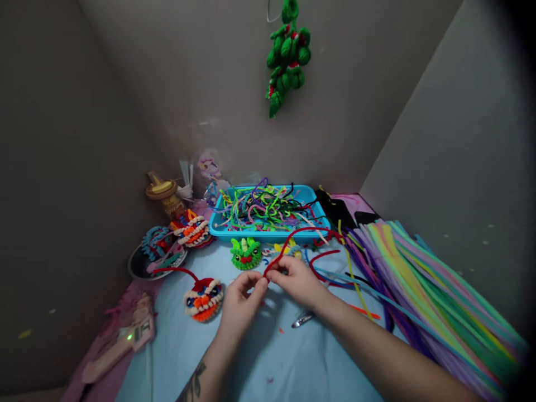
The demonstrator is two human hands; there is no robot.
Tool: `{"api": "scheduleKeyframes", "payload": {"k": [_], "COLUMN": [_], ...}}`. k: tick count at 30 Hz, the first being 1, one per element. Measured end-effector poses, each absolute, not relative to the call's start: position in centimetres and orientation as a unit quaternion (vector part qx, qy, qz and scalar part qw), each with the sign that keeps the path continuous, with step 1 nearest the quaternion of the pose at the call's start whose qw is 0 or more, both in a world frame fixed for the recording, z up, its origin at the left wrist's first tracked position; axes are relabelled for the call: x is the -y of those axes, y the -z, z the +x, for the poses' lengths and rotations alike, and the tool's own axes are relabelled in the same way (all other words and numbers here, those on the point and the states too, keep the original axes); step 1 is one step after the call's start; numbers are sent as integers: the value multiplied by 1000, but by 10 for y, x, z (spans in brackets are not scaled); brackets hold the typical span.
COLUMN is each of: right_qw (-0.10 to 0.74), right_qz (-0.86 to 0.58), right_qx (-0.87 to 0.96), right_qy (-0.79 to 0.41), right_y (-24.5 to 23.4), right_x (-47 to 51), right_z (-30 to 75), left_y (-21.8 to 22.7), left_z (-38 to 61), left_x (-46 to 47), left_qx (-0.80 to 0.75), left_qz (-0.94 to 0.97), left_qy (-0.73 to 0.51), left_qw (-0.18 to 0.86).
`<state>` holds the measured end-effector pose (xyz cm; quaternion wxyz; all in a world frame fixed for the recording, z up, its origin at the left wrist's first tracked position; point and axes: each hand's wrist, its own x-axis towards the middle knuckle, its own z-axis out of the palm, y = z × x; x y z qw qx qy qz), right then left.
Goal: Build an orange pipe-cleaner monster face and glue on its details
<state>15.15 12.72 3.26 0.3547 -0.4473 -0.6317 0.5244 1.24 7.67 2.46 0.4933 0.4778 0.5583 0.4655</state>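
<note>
Both of my hands meet over the middle of the table, pinching one red pipe cleaner (285,244). My left hand (244,298) holds its near end between thumb and fingertips. Right beside it, my right hand (295,277) grips the same end, and the rest of the stem arcs up and away to the right. Left of my left hand sits a red, white and orange lion-head figure (204,300) with a red stem rising from it. Beyond my hands stands a green dragon-head figure (245,254). Nail clippers (302,319) lie below my right wrist.
A blue tray (218,230) of pipe cleaner scraps stands at the back. Bundles of coloured pipe cleaners (419,279) cover the right side. A metal bowl (136,268) and a pink glue gun (125,340) are at left. Green figures (288,56) hang on the wall.
</note>
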Motion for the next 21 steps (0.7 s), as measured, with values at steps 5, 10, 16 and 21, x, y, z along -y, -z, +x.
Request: {"api": "scheduleKeyframes", "payload": {"k": [5, 10, 16, 21], "right_qw": [343, 382, 414, 418], "right_qz": [-449, -442, -464, -488], "right_qx": [634, 616, 597, 599], "right_qy": [-528, -528, -507, -477], "right_y": [-32, -27, -21, -20], "right_x": [-125, -122, -118, -118], "right_z": [150, 145, 141, 141], "left_y": [-19, -13, -17, -21], "left_z": [12, 14, 18, 21], "left_x": [-78, -78, -78, -77], "left_qx": [-531, -504, -515, -555], "left_qz": [447, 407, 414, 429], "left_qy": [-492, -520, -522, -519], "left_qw": [526, 557, 539, 489]}}
